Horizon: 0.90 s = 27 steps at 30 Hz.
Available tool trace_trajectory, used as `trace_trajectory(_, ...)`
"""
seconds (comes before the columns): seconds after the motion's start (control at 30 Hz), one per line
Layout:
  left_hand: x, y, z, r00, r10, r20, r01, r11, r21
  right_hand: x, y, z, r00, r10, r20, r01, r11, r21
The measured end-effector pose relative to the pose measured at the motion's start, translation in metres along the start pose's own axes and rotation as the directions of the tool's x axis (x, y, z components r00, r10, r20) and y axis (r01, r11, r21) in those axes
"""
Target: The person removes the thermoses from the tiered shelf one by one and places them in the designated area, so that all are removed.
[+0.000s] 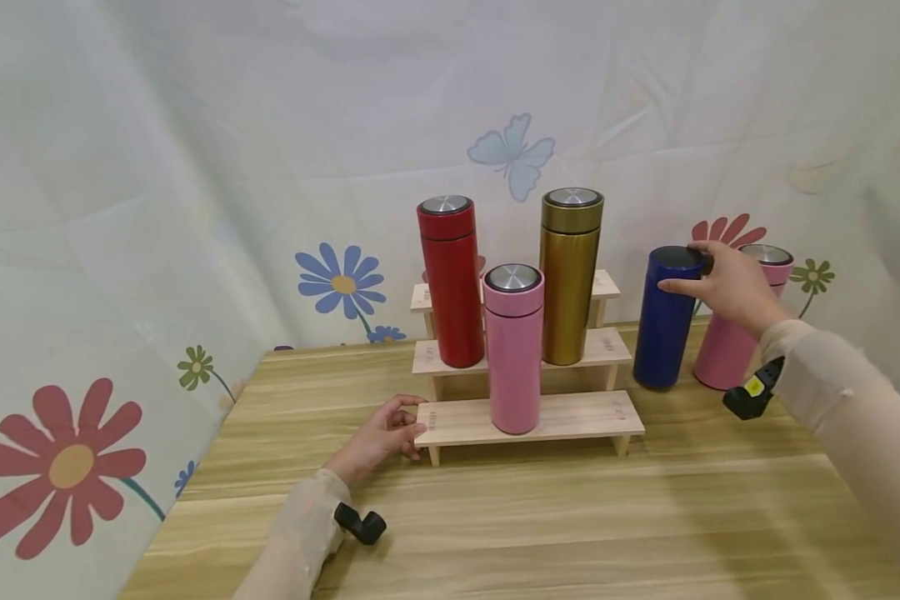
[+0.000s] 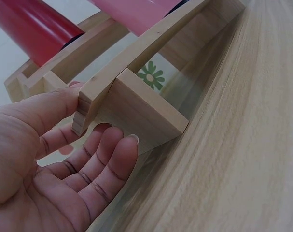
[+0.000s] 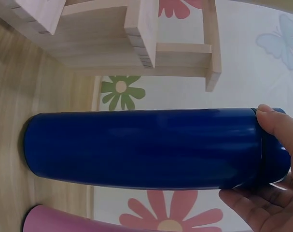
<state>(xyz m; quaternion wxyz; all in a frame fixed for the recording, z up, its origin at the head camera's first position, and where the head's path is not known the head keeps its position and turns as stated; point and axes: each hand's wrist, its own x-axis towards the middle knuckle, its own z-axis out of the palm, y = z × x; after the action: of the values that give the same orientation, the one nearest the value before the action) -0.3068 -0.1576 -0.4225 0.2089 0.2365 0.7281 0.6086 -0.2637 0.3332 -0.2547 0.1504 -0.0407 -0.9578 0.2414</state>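
My right hand (image 1: 737, 287) grips the blue thermos bottle (image 1: 663, 325) around its lid, thumb on one side and fingers on the other. The bottle stands nearly upright beside the right end of the tiered wooden stand (image 1: 570, 417). In the right wrist view the blue bottle (image 3: 146, 147) fills the middle, its base close to the table. My left hand (image 1: 381, 437) holds the left end of the stand's lowest step, the thumb at the board's edge; in the left wrist view the fingers (image 2: 110, 169) curl under that board by its leg.
A red bottle (image 1: 453, 292) and a gold bottle (image 1: 570, 283) stand on the middle step, a pink bottle (image 1: 515, 358) on the lowest. Another pink bottle (image 1: 720, 354) is on the table (image 1: 540, 525) behind my right hand. A flowered curtain (image 1: 270, 167) hangs behind.
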Motion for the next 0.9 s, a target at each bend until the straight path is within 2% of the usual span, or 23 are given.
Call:
trace_trajectory(0.23,0.000,0.001,0.000,1.000,-0.002,0.001,0.002,1.000,0.003,0.000,0.004,0.002,0.999,0.026,0.034,-0.027,0.999,0.027)
trace_trajectory(0.43,-0.001,0.001,-0.002,1.000,0.010,0.002,-0.010,1.000,-0.004,0.001,0.006,0.001,1.000,-0.005,0.022,0.005,1.000,0.025)
trace_trajectory(0.77,0.000,-0.001,-0.003,1.000,0.013,0.003,-0.013,1.000,0.005,0.004,0.008,-0.004,0.997,0.003,0.078,0.001,0.999,-0.047)
trace_trajectory(0.9,0.000,-0.004,-0.003,0.999,0.045,0.017,-0.045,0.999,0.003,0.004,0.004,-0.012,0.995,-0.016,0.097,0.021,0.998,-0.057)
